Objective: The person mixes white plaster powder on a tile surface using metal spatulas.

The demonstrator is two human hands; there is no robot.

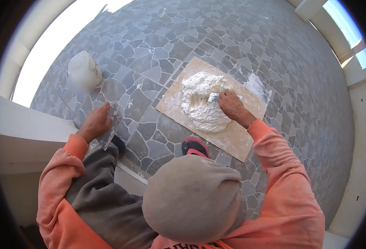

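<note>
Nearest the lens, a grey cap (191, 199) is filling the lower middle of the head view, with orange sleeves (291, 182) spreading to both sides. Out on the stone-patterned floor (299, 83), the right hand (233, 107) is holding its grip pressed around a small putty knife (213, 97), whose blade is resting in the white plaster mound (201, 103) lying on a beige board (237, 143). The left hand (95, 123) is pinching a plaster-smeared trowel (110, 126) low against the floor, with a white bucket (84, 70) standing well beyond it.
</note>
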